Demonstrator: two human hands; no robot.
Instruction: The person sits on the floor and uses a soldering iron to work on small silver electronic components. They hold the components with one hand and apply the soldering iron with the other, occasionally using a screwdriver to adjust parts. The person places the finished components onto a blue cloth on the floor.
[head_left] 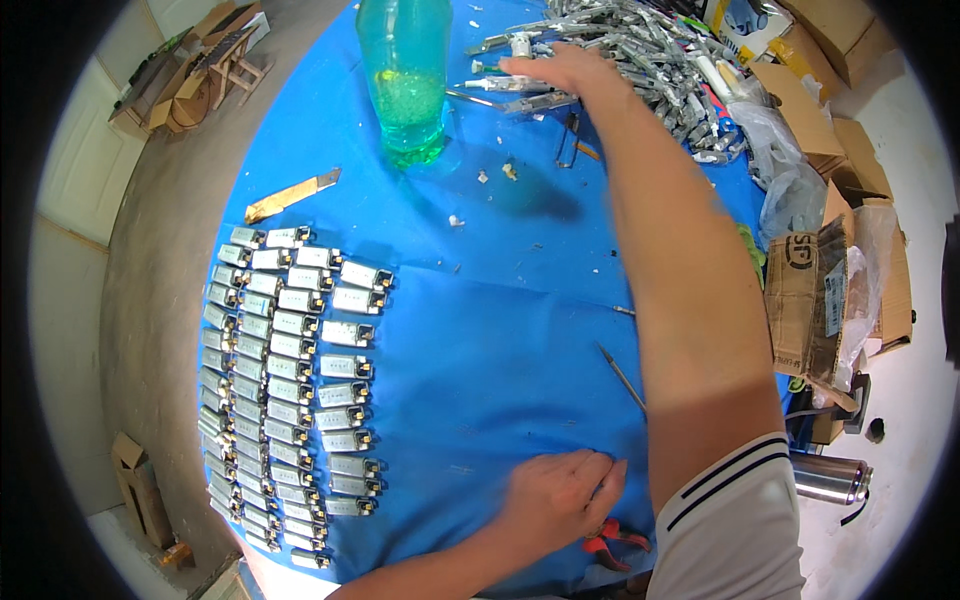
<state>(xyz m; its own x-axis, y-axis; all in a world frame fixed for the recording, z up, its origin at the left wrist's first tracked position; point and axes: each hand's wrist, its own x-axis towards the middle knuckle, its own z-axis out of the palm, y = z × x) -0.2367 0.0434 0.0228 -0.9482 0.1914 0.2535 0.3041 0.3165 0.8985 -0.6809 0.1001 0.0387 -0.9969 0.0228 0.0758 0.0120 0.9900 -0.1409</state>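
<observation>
My right hand [575,70] reaches to the far side of the blue-covered table, at the near left edge of a heap of slim silver and clear-cased parts [660,75]. Its thumb stretches out to the left; the other fingers are partly hidden, and I see nothing gripped. A small white cylinder [520,45] lies by the thumb. My left hand [565,495] rests closed on the table near the front. Whatever is inside its curled fingers, if anything, is hidden. Red-handled pliers [615,548] lie beside it. Small silver battery cells [290,345] stand in several columns on the left.
A green-tinted bottle [405,95] with liquid stands at the back. Nearby is a utility knife blade with a yellow handle [290,197]. A thin metal rod [622,377] lies under my right forearm's left side. Cardboard boxes [805,290] and a steel flask [830,478] stand right.
</observation>
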